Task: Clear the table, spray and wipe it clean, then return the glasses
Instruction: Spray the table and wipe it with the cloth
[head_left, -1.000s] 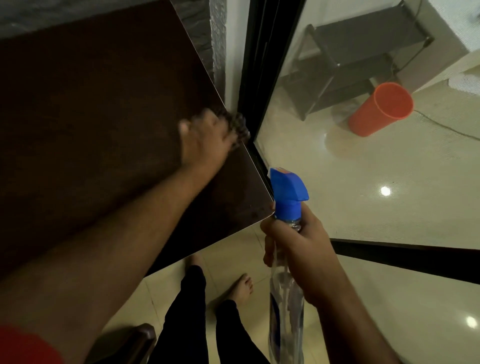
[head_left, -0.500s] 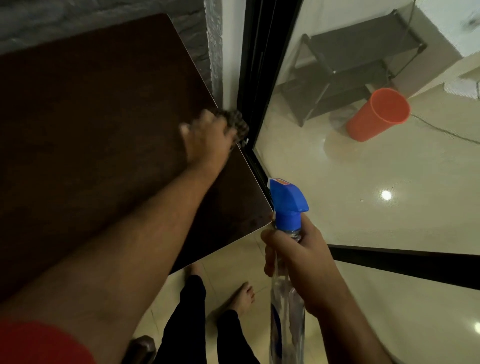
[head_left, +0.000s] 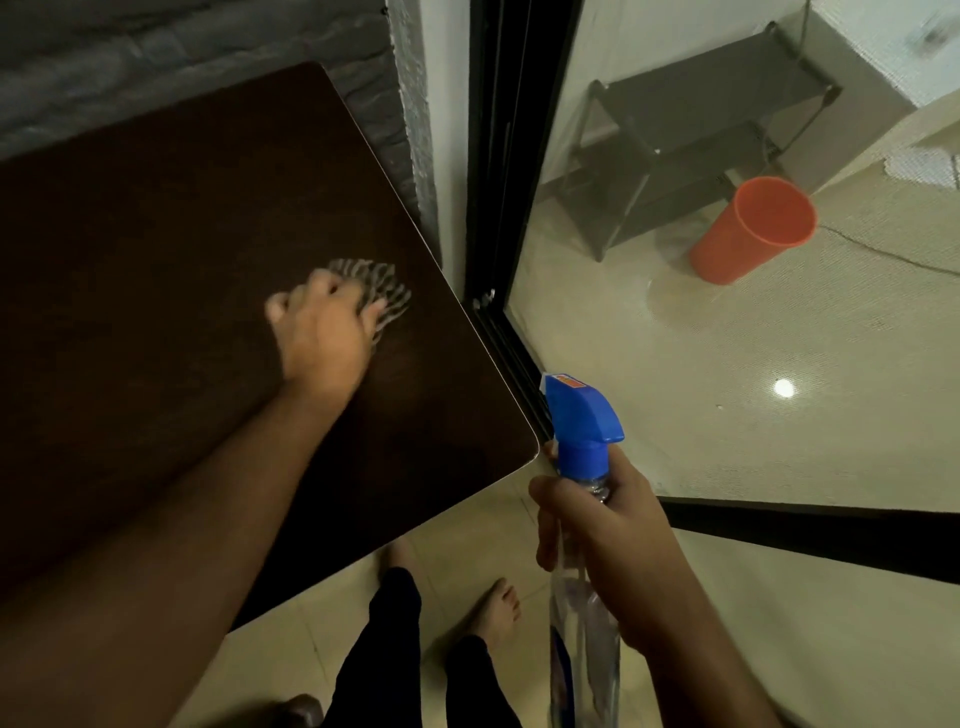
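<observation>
- One dark table (head_left: 156, 291), its top showing no glasses.
- One striped cloth (head_left: 382, 291), blurred, lies on the top near the right edge, pressed under the left hand (head_left: 324, 338); whether the fingers curl round it cannot be told.
- Unwiped top likely lies leftward of that hand, which is nearer than the other.
- One bottle (head_left: 584, 519), upright, blue head up, gripped by the right hand (head_left: 597, 545) off the table's near corner.
- One orange bin (head_left: 748, 228) beyond the glass.
</observation>
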